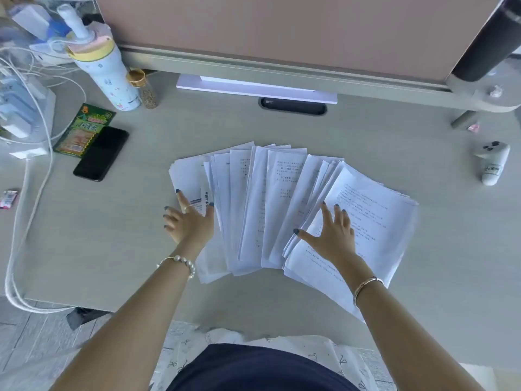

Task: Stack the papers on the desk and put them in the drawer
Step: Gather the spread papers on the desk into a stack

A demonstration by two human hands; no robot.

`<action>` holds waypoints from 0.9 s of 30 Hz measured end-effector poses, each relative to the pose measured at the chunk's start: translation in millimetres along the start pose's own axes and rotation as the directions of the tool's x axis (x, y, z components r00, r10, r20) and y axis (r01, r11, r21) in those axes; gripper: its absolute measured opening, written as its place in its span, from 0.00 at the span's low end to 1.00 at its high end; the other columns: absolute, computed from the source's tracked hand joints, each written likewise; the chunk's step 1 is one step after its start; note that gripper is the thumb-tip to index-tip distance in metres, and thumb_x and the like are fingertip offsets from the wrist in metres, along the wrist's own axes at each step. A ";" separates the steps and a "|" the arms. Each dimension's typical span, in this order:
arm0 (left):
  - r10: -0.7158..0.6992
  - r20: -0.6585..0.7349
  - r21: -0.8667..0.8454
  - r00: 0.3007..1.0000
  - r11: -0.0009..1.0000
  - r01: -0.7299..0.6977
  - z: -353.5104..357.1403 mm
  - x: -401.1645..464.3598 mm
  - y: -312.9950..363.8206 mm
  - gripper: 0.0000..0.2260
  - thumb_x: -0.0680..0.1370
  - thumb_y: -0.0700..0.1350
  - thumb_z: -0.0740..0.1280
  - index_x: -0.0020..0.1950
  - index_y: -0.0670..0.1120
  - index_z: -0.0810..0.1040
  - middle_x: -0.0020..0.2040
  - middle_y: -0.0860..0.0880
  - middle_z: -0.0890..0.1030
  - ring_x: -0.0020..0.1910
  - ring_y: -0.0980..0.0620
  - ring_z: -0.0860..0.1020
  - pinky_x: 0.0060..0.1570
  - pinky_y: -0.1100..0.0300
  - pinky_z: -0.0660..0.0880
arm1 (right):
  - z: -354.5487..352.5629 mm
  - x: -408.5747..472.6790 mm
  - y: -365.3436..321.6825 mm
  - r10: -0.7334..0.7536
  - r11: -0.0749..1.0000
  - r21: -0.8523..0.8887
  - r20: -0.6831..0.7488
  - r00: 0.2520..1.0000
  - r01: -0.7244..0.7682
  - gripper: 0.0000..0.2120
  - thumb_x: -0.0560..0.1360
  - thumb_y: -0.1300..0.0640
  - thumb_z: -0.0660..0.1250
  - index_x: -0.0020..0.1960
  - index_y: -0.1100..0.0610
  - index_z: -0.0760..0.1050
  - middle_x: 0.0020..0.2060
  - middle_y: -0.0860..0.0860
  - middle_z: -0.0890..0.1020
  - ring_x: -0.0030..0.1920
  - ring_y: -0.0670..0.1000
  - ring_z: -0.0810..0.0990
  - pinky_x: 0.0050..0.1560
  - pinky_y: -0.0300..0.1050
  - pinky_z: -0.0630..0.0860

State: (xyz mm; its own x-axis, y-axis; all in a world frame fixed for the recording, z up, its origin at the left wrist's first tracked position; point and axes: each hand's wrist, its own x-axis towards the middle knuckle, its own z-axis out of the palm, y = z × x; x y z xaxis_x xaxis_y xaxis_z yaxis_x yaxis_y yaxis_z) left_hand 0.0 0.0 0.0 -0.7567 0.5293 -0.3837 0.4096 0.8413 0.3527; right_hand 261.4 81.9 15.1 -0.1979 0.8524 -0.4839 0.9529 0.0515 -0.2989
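Clearly the work is only beginning: the printed papers (282, 204) are lying fanned across the table (423, 153), both the left hand (189, 221) and right hand (334, 235) spreading flat, each grip pinching nothing, no drawer showing.

Single head view: I look steeply down, close over the pale grey wood-grain desk (112, 235), facing its pink partition panel (282, 29).

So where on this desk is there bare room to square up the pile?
Bare desk lies left of the left hand, below the phone. Another patch runs right of the papers toward the white controller, and a strip sits between the papers and the cable slot. The far-left corner is crowded: bottle, jar, green packet, cables.
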 end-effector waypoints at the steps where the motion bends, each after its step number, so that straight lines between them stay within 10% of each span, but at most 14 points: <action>1: -0.022 0.003 -0.040 1.000 0.999 0.022 1.5 0.8 1.1 0.37 0.76 0.59 0.57 0.76 0.47 0.41 0.76 0.34 0.53 0.73 0.35 0.54 0.70 0.42 0.55 | 1.7 2.2 1.0 0.012 1.000 -0.004 0.002 1.000 -0.012 0.47 0.70 0.30 0.61 0.79 0.51 0.45 0.79 0.56 0.46 0.79 0.58 0.42 0.75 0.59 0.51; 8: 0.035 -0.077 -0.338 0.996 0.939 -0.059 9.4 3.7 18.2 0.33 0.75 0.50 0.65 0.73 0.39 0.55 0.72 0.38 0.64 0.70 0.40 0.60 0.67 0.46 0.63 | 12.6 13.7 -8.6 -0.060 0.993 -0.093 0.077 0.995 0.067 0.46 0.71 0.30 0.58 0.79 0.50 0.44 0.79 0.54 0.44 0.79 0.57 0.40 0.75 0.57 0.51; 17: 0.039 0.163 -0.462 0.986 0.886 0.042 26.4 13.1 48.5 0.29 0.68 0.57 0.71 0.64 0.44 0.70 0.60 0.44 0.67 0.63 0.43 0.66 0.57 0.52 0.71 | 12.1 25.4 -38.9 -0.276 0.951 0.166 0.075 0.958 0.261 0.41 0.73 0.34 0.60 0.79 0.48 0.47 0.79 0.46 0.45 0.79 0.49 0.41 0.77 0.56 0.48; 23: 0.063 0.163 -0.473 0.985 0.881 0.022 31.1 13.9 53.3 0.31 0.70 0.53 0.71 0.66 0.40 0.65 0.63 0.39 0.68 0.60 0.38 0.70 0.61 0.42 0.71 | -14.0 25.0 35.0 0.161 0.969 0.232 -0.311 0.937 -0.090 0.41 0.71 0.36 0.65 0.76 0.54 0.57 0.76 0.56 0.59 0.76 0.58 0.54 0.74 0.58 0.58; 27: 0.051 0.175 -0.533 0.983 0.845 0.051 32.9 7.1 61.8 0.30 0.70 0.55 0.70 0.62 0.38 0.67 0.47 0.42 0.74 0.42 0.44 0.75 0.39 0.54 0.73 | -16.7 20.4 79.4 0.475 0.876 0.229 -0.246 0.845 -0.425 0.54 0.65 0.32 0.69 0.76 0.63 0.52 0.69 0.65 0.64 0.68 0.64 0.61 0.68 0.57 0.63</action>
State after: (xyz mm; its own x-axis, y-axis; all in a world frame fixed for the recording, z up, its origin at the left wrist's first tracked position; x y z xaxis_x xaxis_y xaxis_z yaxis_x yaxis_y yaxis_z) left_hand 36.7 59.4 -9.0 -0.6343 0.5823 -0.5085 0.0357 0.6791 0.7332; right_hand 336.8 112.1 -4.8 0.3414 0.8728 -0.3487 0.8661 -0.4363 -0.2440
